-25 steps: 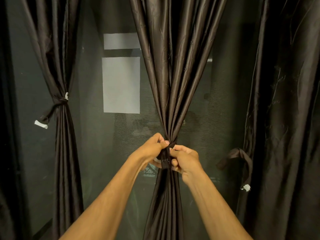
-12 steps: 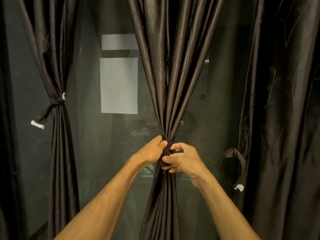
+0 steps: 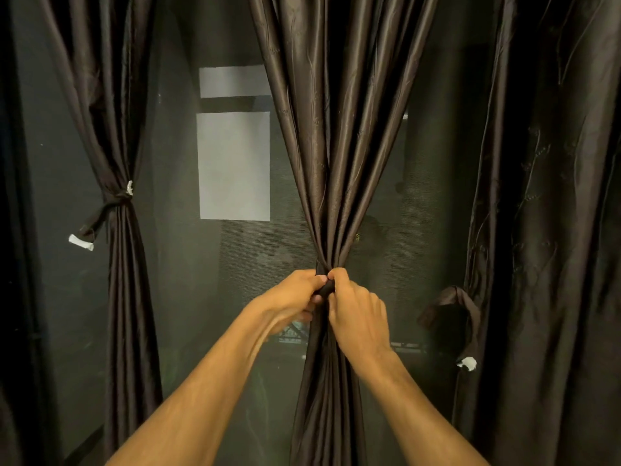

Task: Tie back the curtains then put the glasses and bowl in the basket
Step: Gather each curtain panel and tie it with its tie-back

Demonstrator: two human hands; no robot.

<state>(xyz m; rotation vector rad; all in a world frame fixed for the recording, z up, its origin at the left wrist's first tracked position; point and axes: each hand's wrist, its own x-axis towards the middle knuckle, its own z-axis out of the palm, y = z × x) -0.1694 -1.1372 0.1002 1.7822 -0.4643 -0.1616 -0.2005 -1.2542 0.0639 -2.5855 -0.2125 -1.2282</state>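
Now the left hand (image 3: pixel 289 297) and right hand (image 3: pixel 356 307) are drawn closer than a moment ago, both clamped on the tie band (image 3: pixel 326 290) round the middle curtain (image 3: pixel 339 163); its knot is judged nearly finished. Right of that curtain, a loose tie (image 3: pixel 450 295) is left hanging.

Left hand (image 3: pixel 290 297) and right hand (image 3: pixel 356 314) are gripping the dark tie-back (image 3: pixel 326 288) cinching the middle curtain (image 3: pixel 336 146); the left curtain (image 3: pixel 117 264) is hanging tied.

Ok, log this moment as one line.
step: tying middle curtain | left hand: grips tie | right hand: grips tie | left curtain: tied | right curtain: untied
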